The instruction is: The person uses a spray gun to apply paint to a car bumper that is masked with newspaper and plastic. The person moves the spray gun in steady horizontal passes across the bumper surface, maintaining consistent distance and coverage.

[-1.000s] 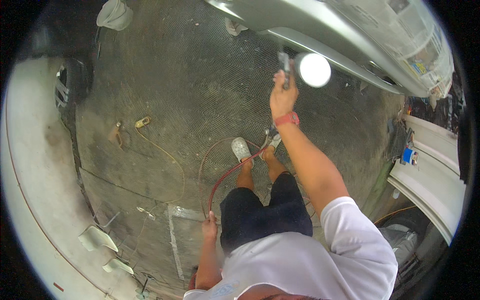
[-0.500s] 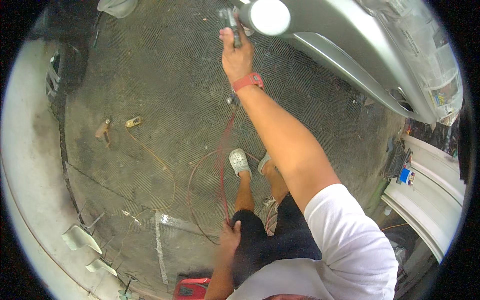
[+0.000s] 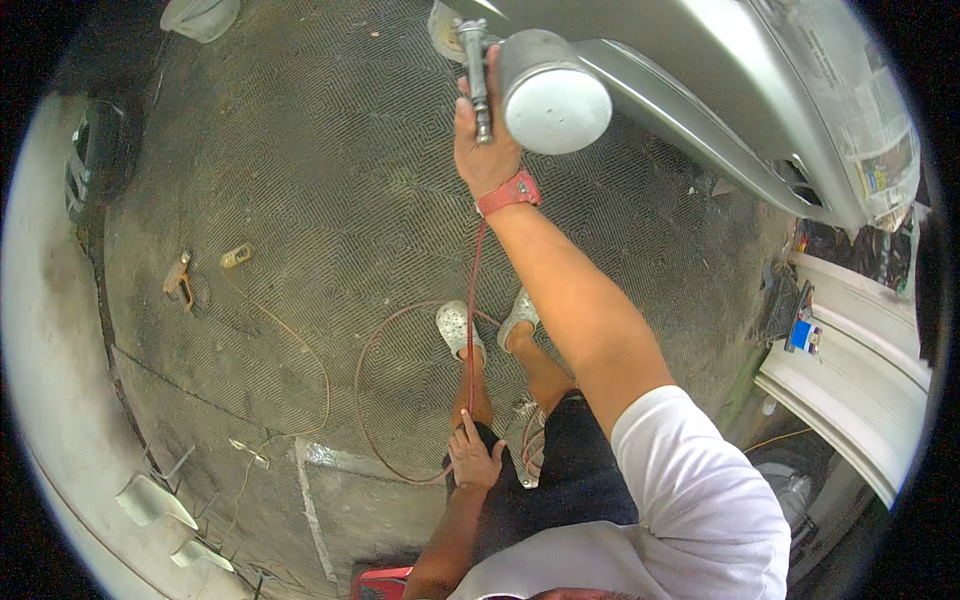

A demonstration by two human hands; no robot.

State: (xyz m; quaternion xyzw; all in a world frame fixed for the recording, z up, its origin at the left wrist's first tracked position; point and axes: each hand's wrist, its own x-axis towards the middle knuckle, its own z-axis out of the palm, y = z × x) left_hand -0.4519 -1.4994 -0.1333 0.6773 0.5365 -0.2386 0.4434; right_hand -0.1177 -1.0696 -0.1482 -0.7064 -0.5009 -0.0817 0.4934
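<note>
At the top centre, my right hand (image 3: pixel 487 155) is closed around a metal spray gun (image 3: pixel 476 80) with a large silver cup (image 3: pixel 555 108). A red band watch sits on that wrist. The gun is beside a silver car bumper (image 3: pixel 690 130); I cannot tell the gap between them. From below that wrist, a thin red air hose (image 3: pixel 472 300) runs down, fairly straight, to my left hand (image 3: pixel 475 458). That hand is in front of my thigh, its fingers long over the hose and its thumb apart. Part of the hose is hidden beneath it.
Hose loops (image 3: pixel 362 380) lie around my feet in pale clogs (image 3: pixel 456 328). To the left are a wheel (image 3: pixel 92 155), an orange-handled tool (image 3: pixel 182 285) and a yellow cord (image 3: pixel 318 355). A white bucket (image 3: pixel 200 18) stands far left; white panels (image 3: pixel 840 360) are at right.
The spray gun has come nearer and turned, showing more of its cup. The hose has straightened and stopped swinging. My left hand has risen slightly, and its fingers have stretched out.
</note>
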